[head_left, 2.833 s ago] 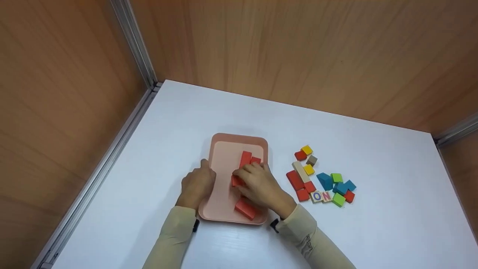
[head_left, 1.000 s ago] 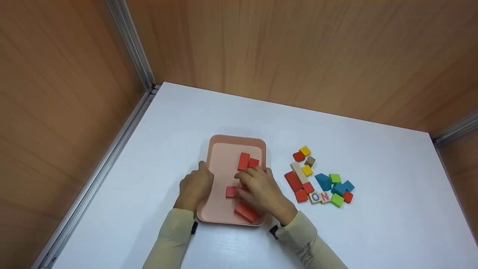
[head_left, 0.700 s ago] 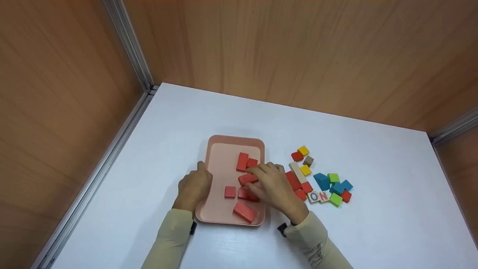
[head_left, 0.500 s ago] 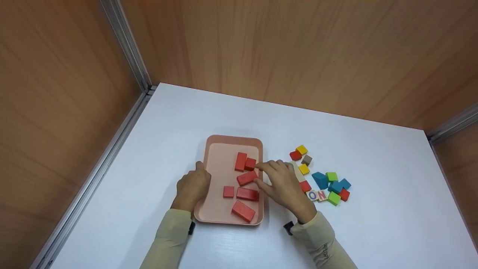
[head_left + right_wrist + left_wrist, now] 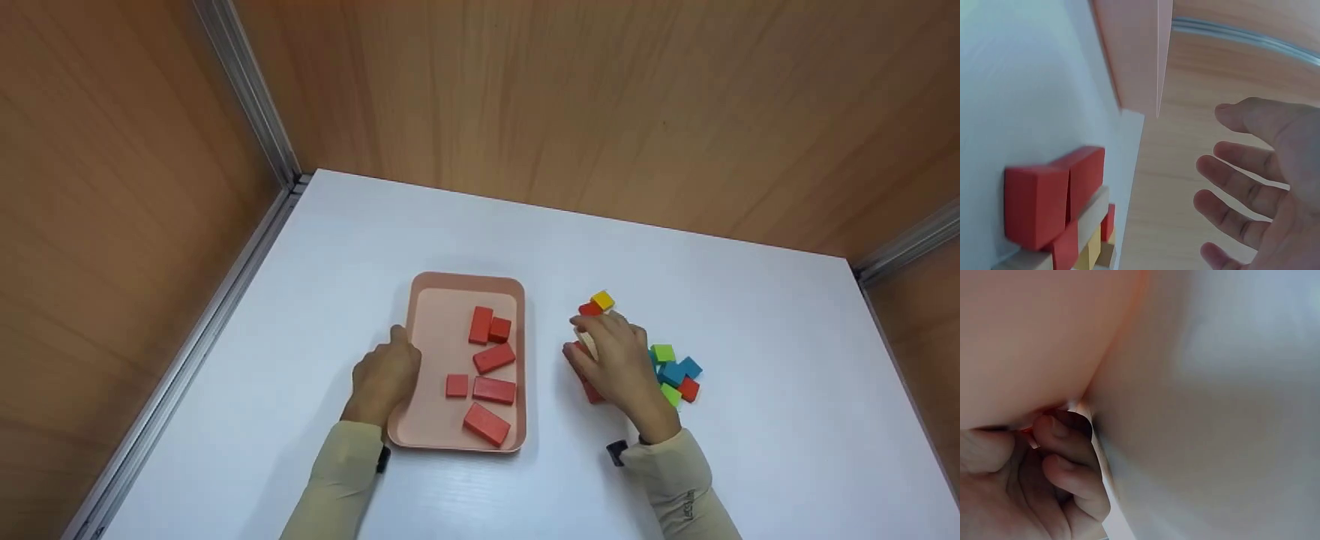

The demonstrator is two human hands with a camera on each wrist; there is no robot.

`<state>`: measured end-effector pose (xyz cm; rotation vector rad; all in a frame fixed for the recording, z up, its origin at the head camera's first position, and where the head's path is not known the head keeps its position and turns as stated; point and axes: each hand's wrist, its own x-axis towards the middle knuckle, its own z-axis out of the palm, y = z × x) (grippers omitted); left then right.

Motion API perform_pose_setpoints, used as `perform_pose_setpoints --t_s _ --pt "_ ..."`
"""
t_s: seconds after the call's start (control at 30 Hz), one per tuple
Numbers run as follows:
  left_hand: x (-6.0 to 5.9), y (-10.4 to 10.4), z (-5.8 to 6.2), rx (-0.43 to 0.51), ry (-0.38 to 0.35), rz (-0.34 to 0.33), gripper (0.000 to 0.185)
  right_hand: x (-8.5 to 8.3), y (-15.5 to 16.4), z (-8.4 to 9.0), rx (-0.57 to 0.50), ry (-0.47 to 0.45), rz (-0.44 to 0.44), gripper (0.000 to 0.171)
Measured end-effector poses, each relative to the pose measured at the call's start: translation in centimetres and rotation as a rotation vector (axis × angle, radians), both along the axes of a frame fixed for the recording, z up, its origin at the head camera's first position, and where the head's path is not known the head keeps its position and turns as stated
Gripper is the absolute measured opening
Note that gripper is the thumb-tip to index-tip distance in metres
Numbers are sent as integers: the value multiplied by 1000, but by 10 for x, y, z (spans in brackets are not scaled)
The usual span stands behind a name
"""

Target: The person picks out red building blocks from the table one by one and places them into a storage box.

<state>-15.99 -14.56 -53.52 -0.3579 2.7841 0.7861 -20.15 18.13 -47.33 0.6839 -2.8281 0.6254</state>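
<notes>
My left hand [image 5: 384, 373] grips the left rim of a pink tray [image 5: 424, 279]. In the left wrist view its fingers [image 5: 1072, 475] curl at the tray's edge. Several red wooden blocks lie in the tray, among them a long block [image 5: 486, 424] near the front and a small cube [image 5: 457, 385]. My right hand [image 5: 619, 360] hovers over a loose group of blocks right of the tray, hiding part of it. The right wrist view has its fingers [image 5: 1230, 171] spread and apart from a red block [image 5: 1036, 205] and its neighbours, holding nothing.
Beyond my right hand lie blue blocks [image 5: 673, 373], green blocks [image 5: 663, 353] and a red cube [image 5: 688, 388]. A yellow cube [image 5: 602, 300] sits at the group's far end. Wooden panels [image 5: 555, 97] wall the white table [image 5: 360, 225] behind and on both sides.
My right hand has left the red blocks in the tray and moved right, over the loose blocks. Those in the tray are now uncovered. The left hand stays on the rim.
</notes>
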Motion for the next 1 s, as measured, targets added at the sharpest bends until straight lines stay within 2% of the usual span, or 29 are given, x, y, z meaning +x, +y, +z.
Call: perform_pose_setpoints --t_s 0.23,0.4,0.67,0.83,1.0 --pt "1 -1 -2 23 -25 17 22 -2 11 -6 12 -46 -72 43" --pt "0 0 -3 26 -33 30 23 -1 15 -16 88 -73 -107 47" --pt "1 1 -5 29 -21 28 24 0 20 -35 170 -149 -116 44" --pt "1 1 -5 25 -4 31 24 -1 20 -43 190 -197 -111 51" --pt "0 1 -5 31 17 35 23 -1 17 -48 219 -190 -114 55"
